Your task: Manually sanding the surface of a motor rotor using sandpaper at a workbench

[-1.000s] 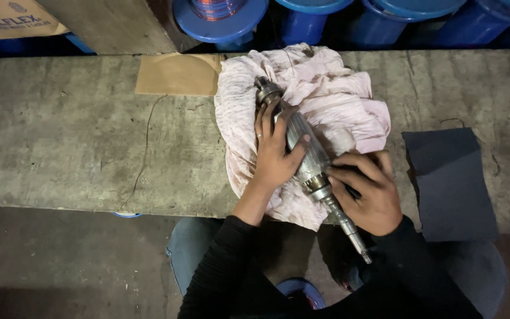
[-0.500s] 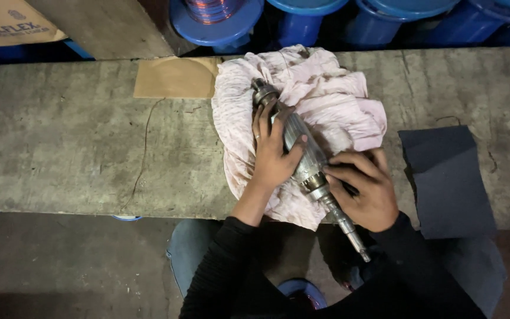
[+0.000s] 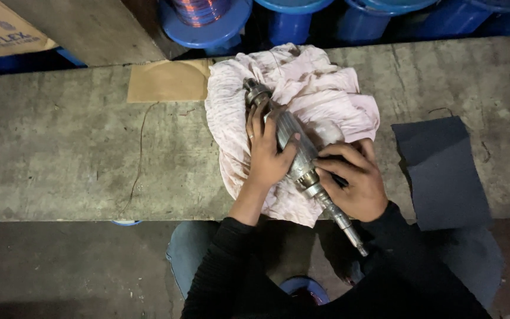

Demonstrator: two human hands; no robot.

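Two hands, left hand (image 3: 267,155), right hand (image 3: 352,180), gripping motor rotor (image 3: 293,145) over bench edge (image 3: 90,215).

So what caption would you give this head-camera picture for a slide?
Left hand steadies a motor armature on a pink cloth while the right hand works at its shaft end, on a concrete bench.
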